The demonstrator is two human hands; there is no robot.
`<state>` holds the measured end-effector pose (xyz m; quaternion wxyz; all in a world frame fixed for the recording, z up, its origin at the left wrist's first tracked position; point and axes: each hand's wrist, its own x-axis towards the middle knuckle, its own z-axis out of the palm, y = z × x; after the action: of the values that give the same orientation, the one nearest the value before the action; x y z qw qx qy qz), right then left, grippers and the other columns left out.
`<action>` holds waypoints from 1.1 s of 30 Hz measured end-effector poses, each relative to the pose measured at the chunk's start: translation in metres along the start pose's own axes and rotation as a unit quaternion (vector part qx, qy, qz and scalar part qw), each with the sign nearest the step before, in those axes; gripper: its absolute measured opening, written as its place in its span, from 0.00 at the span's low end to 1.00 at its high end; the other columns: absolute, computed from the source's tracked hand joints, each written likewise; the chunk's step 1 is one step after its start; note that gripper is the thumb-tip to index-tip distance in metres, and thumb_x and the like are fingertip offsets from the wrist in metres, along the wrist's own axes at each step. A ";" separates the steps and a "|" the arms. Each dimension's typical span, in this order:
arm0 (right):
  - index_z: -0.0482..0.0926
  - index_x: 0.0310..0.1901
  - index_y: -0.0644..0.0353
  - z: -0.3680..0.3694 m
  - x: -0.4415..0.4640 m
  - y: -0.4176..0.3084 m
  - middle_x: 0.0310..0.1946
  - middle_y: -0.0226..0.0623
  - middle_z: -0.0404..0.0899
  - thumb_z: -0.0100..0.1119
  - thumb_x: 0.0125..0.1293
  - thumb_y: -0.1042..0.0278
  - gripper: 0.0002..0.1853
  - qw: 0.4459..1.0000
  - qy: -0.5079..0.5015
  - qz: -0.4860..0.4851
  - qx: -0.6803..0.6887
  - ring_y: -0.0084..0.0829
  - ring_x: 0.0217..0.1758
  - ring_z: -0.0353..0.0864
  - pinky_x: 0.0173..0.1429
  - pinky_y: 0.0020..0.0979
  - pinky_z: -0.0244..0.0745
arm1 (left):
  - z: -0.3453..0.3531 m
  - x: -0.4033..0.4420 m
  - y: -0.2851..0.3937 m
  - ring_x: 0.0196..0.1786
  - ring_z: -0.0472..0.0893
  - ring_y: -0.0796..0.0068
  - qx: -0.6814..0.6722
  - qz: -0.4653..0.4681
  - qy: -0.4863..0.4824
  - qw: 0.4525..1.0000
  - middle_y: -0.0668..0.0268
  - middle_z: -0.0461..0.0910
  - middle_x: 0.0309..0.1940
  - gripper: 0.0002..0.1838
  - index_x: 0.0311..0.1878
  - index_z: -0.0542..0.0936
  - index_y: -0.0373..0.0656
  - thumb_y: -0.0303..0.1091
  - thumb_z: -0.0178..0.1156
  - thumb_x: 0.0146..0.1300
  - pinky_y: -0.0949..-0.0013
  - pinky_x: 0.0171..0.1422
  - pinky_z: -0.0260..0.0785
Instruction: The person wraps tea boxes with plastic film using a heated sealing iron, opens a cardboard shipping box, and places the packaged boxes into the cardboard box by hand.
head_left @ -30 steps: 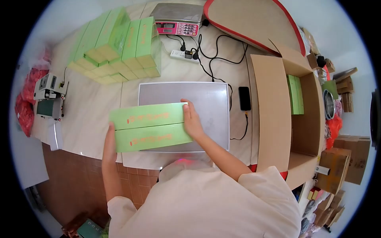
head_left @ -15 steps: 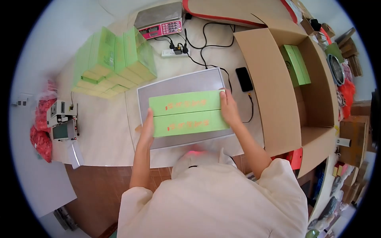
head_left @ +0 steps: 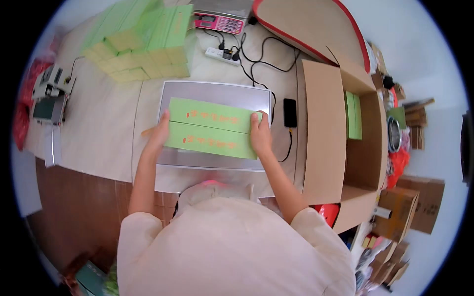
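Observation:
Two long green boxes with orange lettering lie side by side between my hands, the far green box [head_left: 205,109] against the near green box [head_left: 210,145]. My left hand [head_left: 161,129] grips their left ends. At the right ends, my right hand [head_left: 260,134] presses with its thumb on top. Beneath them is a grey flat panel [head_left: 217,90] with a white rim; whether the boxes touch it I cannot tell. A tall stack of similar green boxes [head_left: 170,44] stands at the far left. More green boxes [head_left: 353,116] sit inside the open cardboard carton [head_left: 323,133] on the right.
A black phone [head_left: 290,113] on a cable lies between panel and carton. Behind are a white power strip [head_left: 222,55] with black cords and a scale with a pink keypad [head_left: 218,22]. A small machine [head_left: 50,98] stands at the left. A red-edged cardboard piece [head_left: 311,24] is at the back.
The view has turned and shifted, so the surroundings sit differently. Both hands still hold the two green boxes, which now slant down toward the right over the panel.

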<state>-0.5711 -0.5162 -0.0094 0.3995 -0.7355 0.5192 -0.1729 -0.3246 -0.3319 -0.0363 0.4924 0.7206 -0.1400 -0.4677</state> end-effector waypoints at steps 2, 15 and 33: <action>0.62 0.61 0.59 0.003 0.003 -0.003 0.50 0.54 0.75 0.36 0.71 0.44 0.28 1.000 -0.018 0.004 0.004 0.53 0.52 0.75 0.56 0.44 0.67 | -0.003 -0.007 0.007 0.75 0.49 0.63 -0.015 -0.012 0.028 0.999 0.56 0.53 0.72 0.41 0.71 0.56 0.36 0.63 0.32 0.70 0.65 0.75 0.41; 0.68 0.58 0.67 -0.011 0.057 -0.064 0.53 0.49 0.73 0.39 0.73 0.49 0.27 0.967 -0.110 -0.231 -0.018 0.40 0.58 0.72 0.61 0.37 0.64 | 0.020 -0.097 -0.038 0.59 0.70 0.72 -0.280 0.144 0.292 0.903 0.66 0.71 0.57 0.19 0.58 0.69 0.43 0.45 0.46 0.72 0.66 0.63 0.60; 0.44 0.74 0.54 0.057 0.077 -0.122 0.67 0.45 0.60 0.58 0.61 0.41 0.48 0.808 -0.568 -0.155 0.010 0.38 0.70 0.60 0.72 0.35 0.51 | 0.101 -0.073 -0.025 0.64 0.68 0.60 -0.292 0.152 0.087 0.940 0.51 0.62 0.64 0.38 0.71 0.45 0.35 0.37 0.54 0.66 0.63 0.66 0.60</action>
<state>-0.4263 -0.5453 0.0365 0.5984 -0.7690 0.0771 0.2113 -0.4511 -0.3305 -0.0260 0.7568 0.5529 -0.0615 -0.3432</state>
